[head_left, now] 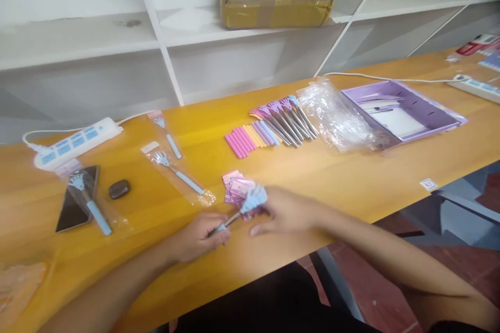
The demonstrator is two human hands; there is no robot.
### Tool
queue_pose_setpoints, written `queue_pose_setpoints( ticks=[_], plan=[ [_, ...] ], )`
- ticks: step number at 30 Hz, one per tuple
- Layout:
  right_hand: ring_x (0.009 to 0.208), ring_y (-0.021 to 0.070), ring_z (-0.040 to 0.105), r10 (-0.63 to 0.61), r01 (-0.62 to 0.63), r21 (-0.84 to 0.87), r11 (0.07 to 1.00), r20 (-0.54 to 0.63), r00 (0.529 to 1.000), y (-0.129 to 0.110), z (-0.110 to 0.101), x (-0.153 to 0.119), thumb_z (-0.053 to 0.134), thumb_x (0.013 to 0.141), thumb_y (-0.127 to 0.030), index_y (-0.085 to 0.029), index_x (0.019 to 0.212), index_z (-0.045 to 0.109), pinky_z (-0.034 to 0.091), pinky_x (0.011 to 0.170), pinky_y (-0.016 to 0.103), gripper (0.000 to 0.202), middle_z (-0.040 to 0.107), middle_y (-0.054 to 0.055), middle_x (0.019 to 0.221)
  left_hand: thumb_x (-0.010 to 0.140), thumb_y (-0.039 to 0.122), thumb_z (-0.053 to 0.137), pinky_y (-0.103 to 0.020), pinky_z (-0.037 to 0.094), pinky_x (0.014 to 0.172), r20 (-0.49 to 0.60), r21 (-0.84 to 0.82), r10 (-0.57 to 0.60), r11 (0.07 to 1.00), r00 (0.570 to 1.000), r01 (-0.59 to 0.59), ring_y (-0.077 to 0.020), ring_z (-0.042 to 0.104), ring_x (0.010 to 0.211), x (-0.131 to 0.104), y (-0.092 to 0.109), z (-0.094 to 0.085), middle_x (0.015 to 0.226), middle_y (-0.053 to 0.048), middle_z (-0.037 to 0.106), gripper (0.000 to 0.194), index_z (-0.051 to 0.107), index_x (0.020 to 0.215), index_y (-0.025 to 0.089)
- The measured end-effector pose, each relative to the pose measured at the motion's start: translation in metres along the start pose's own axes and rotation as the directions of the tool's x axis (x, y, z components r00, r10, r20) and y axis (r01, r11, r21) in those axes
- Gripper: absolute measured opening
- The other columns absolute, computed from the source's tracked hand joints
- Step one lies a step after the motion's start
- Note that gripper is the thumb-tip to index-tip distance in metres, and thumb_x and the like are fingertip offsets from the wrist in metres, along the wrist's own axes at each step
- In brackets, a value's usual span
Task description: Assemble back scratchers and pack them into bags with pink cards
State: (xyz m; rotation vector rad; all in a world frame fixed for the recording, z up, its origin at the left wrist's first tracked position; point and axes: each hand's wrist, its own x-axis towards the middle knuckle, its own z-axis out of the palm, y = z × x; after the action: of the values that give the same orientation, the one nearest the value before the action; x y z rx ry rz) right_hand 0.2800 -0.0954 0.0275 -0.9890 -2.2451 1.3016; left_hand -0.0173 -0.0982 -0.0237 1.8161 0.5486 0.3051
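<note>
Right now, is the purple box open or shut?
Open: no lid covers the purple box, and its inside shows from above.

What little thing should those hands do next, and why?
Perhaps the right hand should pick up one of the pink cards: it is close beside them, the left hand holds the blue scratcher, and a bagged scratcher appears to have a similar card at its top.
</note>
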Motion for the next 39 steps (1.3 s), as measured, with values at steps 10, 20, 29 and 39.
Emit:
queue_pose_setpoints(
  ticks=[10, 20, 29, 39],
  plan=[
    [0.060, 0.0100, 0.030, 0.125, -0.068, 0.277, 0.959, -0.194, 0.973, -0.033, 0.115, -0.012, 0.041, 0.114, -0.044, -0.021, 0.071, 0.034, 0.025, 0.058, 0.028, 0.049, 0.032, -0.004, 0.067, 0.105, 0.014, 0.048, -0.035, 0.049, 0.069, -0.107, 0.934, 0.404, 0.353, 0.908, -0.047, -0.0238, 0.056, 0.081, -0.008, 0.002, 0.037, 0.086, -0.008, 0.061, 0.023, 0.059, 0.085, 0.018],
    [0.062, 0.0109, 0.027, 0.257, -0.146, 0.352, 0.925, -0.292, 0.921, -0.034, 0.151, -0.002, 0.034, 0.114, -0.060, -0.022, 0.071, 0.028, 0.021, 0.058, 0.031, 0.058, 0.028, -0.004, 0.067, 0.103, 0.001, 0.047, -0.035, 0.043, 0.069, 0.021, 0.988, 0.580, 0.110, 0.815, -0.104, -0.0203, 0.050, 0.072, -0.007, 0.006, 0.027, 0.072, -0.003, 0.052, 0.037, 0.054, 0.071, 0.019],
    [0.057, 0.0094, 0.023, 0.338, -0.075, 0.550, 0.832, -0.393, 0.855, -0.031, 0.163, 0.000, 0.040, 0.109, -0.072, -0.023, 0.067, 0.028, 0.017, 0.055, 0.031, 0.066, 0.025, -0.005, 0.061, 0.101, 0.004, 0.044, -0.034, 0.032, 0.055, 0.044, 0.985, 0.593, 0.109, 0.804, -0.134, -0.0186, 0.049, 0.061, 0.003, 0.000, 0.012, 0.066, -0.001, 0.051, 0.034, 0.048, 0.071, 0.022],
    [0.053, 0.0083, 0.026, 0.417, -0.081, 0.679, 0.729, -0.346, 0.841, -0.029, 0.165, -0.003, 0.048, 0.103, -0.078, -0.022, 0.064, 0.036, 0.021, 0.052, 0.029, 0.069, 0.029, -0.006, 0.055, 0.097, 0.005, 0.047, -0.032, 0.036, 0.047, 0.042, 0.992, 0.517, 0.078, 0.855, -0.096, -0.0164, 0.054, 0.051, 0.002, -0.002, 0.008, 0.063, 0.003, 0.053, 0.027, 0.047, 0.076, 0.023]
  ],
)
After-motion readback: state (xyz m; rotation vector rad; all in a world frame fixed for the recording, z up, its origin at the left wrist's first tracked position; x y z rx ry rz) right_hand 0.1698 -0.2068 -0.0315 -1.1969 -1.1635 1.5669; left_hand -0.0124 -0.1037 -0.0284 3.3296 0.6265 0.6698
